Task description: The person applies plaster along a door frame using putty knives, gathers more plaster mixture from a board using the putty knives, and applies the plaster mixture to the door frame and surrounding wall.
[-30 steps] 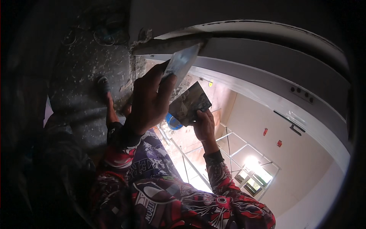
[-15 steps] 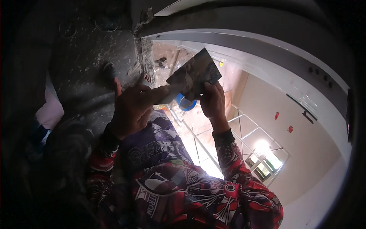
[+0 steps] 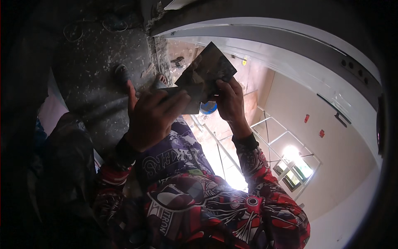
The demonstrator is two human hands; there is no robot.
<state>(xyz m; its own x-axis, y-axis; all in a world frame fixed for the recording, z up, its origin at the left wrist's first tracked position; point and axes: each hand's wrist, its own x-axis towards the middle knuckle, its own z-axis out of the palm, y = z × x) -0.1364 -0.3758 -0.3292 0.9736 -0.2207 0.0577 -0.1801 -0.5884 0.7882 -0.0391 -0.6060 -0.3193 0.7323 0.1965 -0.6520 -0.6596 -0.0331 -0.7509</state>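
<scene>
A dark square plate (image 3: 213, 58), patchy on its face with what looks like smeared filler, is gripped at its lower right edge by my right hand (image 3: 230, 101), thumb on top. My left hand (image 3: 155, 118) is closed round a smaller flat grey scraper blade (image 3: 191, 107); its handle, if any, is hidden under the fingers. The blade overlaps the plate's lower left part, and I cannot tell whether they touch. Both pieces are held up in front of me, above the floor.
Below the plate a blue bucket (image 3: 208, 108) stands on the floor. White scaffold tubes (image 3: 271, 143) fill the lower right, near a window (image 3: 292, 176). A rough broken wall edge (image 3: 157, 52) rises beside my sandalled foot (image 3: 121, 74). Cable loops (image 3: 115, 25) lie farther off.
The plate has shifted a little left and up. My left hand has moved right and turned, bringing more of its grey blade into view under the plate.
</scene>
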